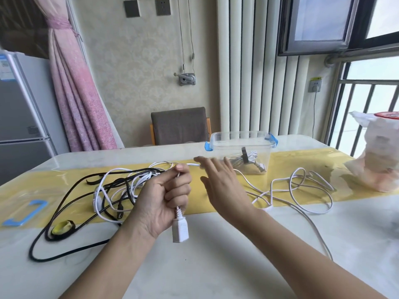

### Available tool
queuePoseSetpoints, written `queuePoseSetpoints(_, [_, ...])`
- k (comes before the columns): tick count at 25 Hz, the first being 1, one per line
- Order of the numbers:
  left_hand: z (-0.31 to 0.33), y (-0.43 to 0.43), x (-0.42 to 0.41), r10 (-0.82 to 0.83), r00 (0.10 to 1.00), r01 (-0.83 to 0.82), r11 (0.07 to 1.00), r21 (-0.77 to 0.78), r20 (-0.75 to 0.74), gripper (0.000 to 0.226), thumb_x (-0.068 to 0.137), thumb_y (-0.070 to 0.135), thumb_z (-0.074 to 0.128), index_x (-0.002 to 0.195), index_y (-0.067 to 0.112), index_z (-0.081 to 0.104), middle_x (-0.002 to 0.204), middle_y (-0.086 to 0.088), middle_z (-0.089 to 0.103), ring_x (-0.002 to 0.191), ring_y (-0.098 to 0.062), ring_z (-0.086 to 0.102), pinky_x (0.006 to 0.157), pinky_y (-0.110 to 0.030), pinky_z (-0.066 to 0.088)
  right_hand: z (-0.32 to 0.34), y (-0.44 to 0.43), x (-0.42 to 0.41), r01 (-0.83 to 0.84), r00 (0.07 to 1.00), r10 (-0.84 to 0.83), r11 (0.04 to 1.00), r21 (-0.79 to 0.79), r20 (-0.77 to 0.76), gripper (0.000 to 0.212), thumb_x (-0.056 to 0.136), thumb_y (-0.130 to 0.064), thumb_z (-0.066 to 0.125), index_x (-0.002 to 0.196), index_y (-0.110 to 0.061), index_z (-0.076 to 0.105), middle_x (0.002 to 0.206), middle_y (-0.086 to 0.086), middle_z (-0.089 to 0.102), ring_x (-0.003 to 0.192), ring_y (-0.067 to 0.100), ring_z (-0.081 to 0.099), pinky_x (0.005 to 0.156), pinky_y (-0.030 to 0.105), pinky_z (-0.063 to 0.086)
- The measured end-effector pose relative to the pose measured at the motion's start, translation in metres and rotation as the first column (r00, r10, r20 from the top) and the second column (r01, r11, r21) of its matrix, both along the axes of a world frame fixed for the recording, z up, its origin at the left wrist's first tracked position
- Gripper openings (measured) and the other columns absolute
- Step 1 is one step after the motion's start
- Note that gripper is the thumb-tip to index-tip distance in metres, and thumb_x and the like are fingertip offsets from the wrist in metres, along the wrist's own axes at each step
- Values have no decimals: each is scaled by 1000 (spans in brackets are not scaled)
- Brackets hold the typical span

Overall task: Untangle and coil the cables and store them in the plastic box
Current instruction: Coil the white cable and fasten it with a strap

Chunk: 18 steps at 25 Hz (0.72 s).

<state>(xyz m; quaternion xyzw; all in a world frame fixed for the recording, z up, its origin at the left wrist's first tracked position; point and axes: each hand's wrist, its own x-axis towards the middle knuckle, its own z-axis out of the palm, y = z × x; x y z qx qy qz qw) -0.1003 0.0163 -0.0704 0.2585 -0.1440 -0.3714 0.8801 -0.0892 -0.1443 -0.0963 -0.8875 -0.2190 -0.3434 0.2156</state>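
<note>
My left hand [166, 195] grips a white cable just above its white connector [180, 229], which hangs below the fist. My right hand [218, 180] is stretched out flat and blurred, fingers straight, above the cable's run toward the clear plastic box [240, 140]. The box has blue clips and holds a coiled white cable bound with a dark strap [248, 160]. A tangle of black and white cables [116, 188] lies left of my hands. The white cable's loose loops [302, 186] spread to the right.
A blue-edged lid [24, 214] lies at the table's left. A black strap with a yellow roll [61, 228] sits near the black cable. A white plastic bag [380, 160] stands at the right. A chair [180, 126] is behind the table.
</note>
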Motion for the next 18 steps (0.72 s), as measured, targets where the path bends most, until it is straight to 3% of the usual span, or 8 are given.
queuePoseSetpoints(1, [1,1,0,14,1000,-14,1000,-20,9,20,98,9,41,90,3,59,59,1,30,48,-11,27,43,-24,24,0,6,-5,-39,998,40,999,13,-41,45,83,6,47,125,-12,48,91,1,52,77,30,51,80,43,47])
queuePoseSetpoints(3, [1,5,3,70,997,-69,996,-55,23,20,98,9,40,92,4,58,61,2,30,49,-10,26,43,-23,24,0,12,-12,-37,993,37,999,1,-111,41,87,6,40,124,-12,46,83,0,41,59,30,40,51,41,35])
queuePoseSetpoints(6, [6,2,-1,104,995,-102,980,-170,3,15,94,3,45,94,6,60,60,4,34,48,-8,25,42,-24,25,-4,14,-23,-12,993,-3,991,-134,-116,33,92,-4,44,124,-14,43,76,4,46,53,33,37,43,36,21])
queuePoseSetpoints(8, [10,-1,-1,318,946,-325,924,-201,-69,17,86,-2,49,92,6,63,59,7,40,44,-5,26,37,-19,27,-8,15,-28,-39,983,-16,954,-296,-182,33,94,-7,42,126,-17,38,78,5,52,61,35,44,46,36,26])
queuePoseSetpoints(10, [16,0,-1,636,765,-631,772,-75,103,20,91,7,44,98,9,63,61,10,46,42,-3,30,36,-12,26,-10,15,-32,-97,972,-5,901,-423,-234,31,94,-6,40,123,-18,38,80,6,53,65,34,44,44,34,22])
queuePoseSetpoints(13, [15,-2,0,770,455,-864,504,9,447,24,99,9,38,107,11,61,69,9,56,46,-1,34,42,-11,25,-8,18,-36,-119,976,19,881,-458,-216,27,94,-5,42,117,-18,41,75,4,47,62,32,40,42,32,15])
queuePoseSetpoints(16, [9,-4,-2,730,205,-962,272,-1,652,32,99,0,35,106,17,61,81,8,59,55,-3,39,52,-13,34,-10,22,-38,-170,975,76,859,-482,-209,24,96,-9,41,118,-17,46,80,8,57,63,34,43,43,33,18])
queuePoseSetpoints(18, [5,-4,-3,465,-5,-994,91,-53,885,32,98,4,34,104,21,60,83,11,60,58,-6,43,57,-15,37,-13,25,-40,-245,962,143,832,-498,-234,22,100,-16,37,118,-15,50,82,10,61,66,36,49,47,33,22])
